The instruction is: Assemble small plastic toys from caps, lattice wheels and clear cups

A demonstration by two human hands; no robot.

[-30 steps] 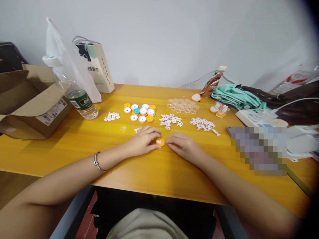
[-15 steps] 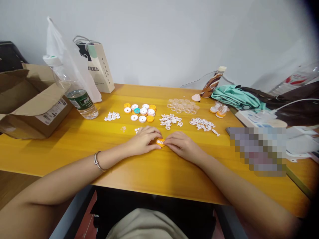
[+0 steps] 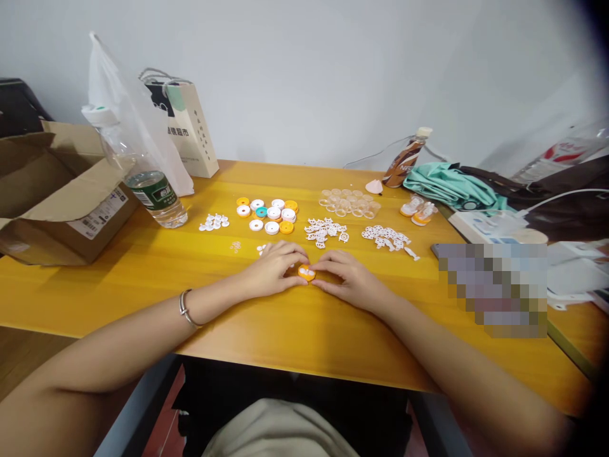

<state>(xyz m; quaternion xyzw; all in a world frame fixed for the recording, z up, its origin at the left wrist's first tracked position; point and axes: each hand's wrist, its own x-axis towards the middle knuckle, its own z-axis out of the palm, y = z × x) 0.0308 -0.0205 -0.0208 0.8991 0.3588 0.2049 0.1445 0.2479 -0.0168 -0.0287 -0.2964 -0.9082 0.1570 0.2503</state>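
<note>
A small round orange plastic base [image 3: 307,273] with white pieces inside it rests on the table between my hands. My left hand [image 3: 272,270] curls around its left side, thumb in front and fingers behind. From the right, my right hand [image 3: 351,280] grips the rim with thumb and fingers apart around it. Just behind my left hand lie a few small white pieces [image 3: 261,249], partly hidden by it. Beyond are white, orange and teal round bases [image 3: 272,216] and a pile of white leaf-shaped cut-out pieces [image 3: 325,232].
White discs [image 3: 214,221] and tiny clear bits [image 3: 235,246] lie left. Clear caps [image 3: 347,202], white pieces [image 3: 386,237] and two finished-looking domed items [image 3: 419,211] sit right. A water bottle [image 3: 157,197], open carton [image 3: 71,209], coffee bottle [image 3: 408,158] and power strip [image 3: 490,227] stand around.
My right hand's fingers have shifted from pinching at the white pieces inside the orange base to spreading around its right rim. My left hand has stayed in place.
</note>
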